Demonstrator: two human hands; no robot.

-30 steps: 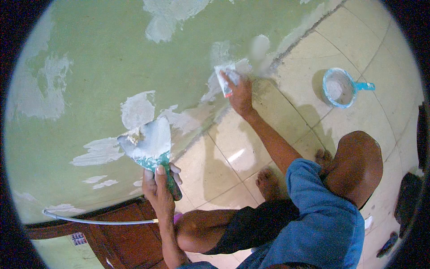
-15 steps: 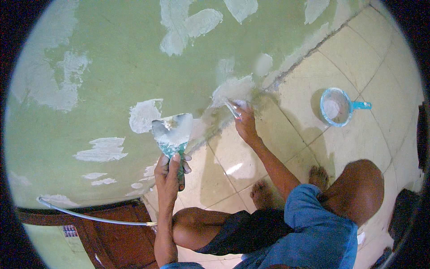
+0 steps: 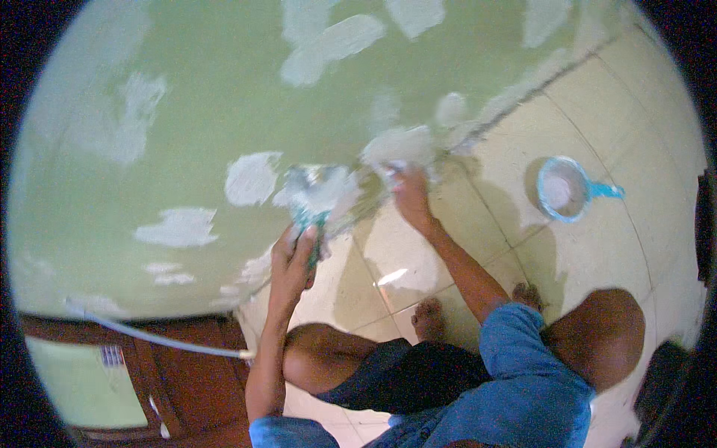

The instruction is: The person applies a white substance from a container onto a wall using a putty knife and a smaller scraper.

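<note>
two putty knives (image 3: 317, 196), one scoop (image 3: 569, 190)

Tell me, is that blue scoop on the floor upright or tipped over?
Upright: the blue scoop sits on the floor tiles with its round mouth facing up, pale inside.

Wide metal putty trowel with teal handle (image 3: 317, 196): blade is facing the green wall, coated in white putty, handle pointing down toward the floor. Small putty scraper (image 3: 390, 170): blurred, is pressing against the wall's white patch just above the floor tiles.
</note>
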